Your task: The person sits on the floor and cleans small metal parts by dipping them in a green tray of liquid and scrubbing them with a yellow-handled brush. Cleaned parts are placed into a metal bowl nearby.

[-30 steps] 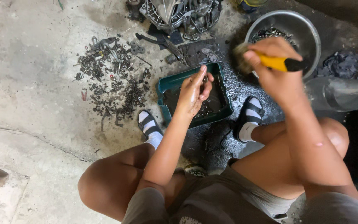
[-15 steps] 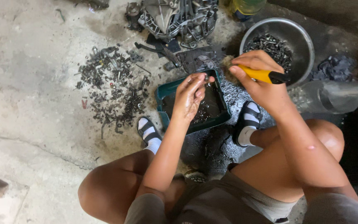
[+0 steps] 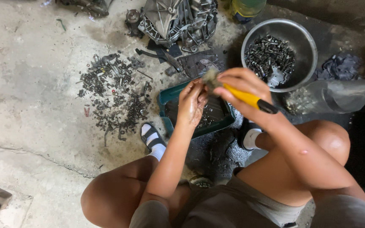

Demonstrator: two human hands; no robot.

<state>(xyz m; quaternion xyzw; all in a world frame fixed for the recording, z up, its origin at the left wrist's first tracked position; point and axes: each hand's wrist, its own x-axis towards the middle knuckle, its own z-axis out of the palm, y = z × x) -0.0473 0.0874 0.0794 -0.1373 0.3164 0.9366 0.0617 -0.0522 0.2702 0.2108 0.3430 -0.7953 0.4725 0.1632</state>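
Bolts (image 3: 115,97) lie scattered on the floor. The left hand (image 3: 192,105) pinches something too small to tell above the green tray (image 3: 165,99). The right hand (image 3: 243,90) grips a yellow-handled brush (image 3: 243,96), bristles grey and grimy, just beside the left fingers.

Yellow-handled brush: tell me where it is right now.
In the head view, the yellow-handled brush sits in the right hand, right of centre, above the green tray. Its bristles meet the left hand; the metal bowl lies just beyond.
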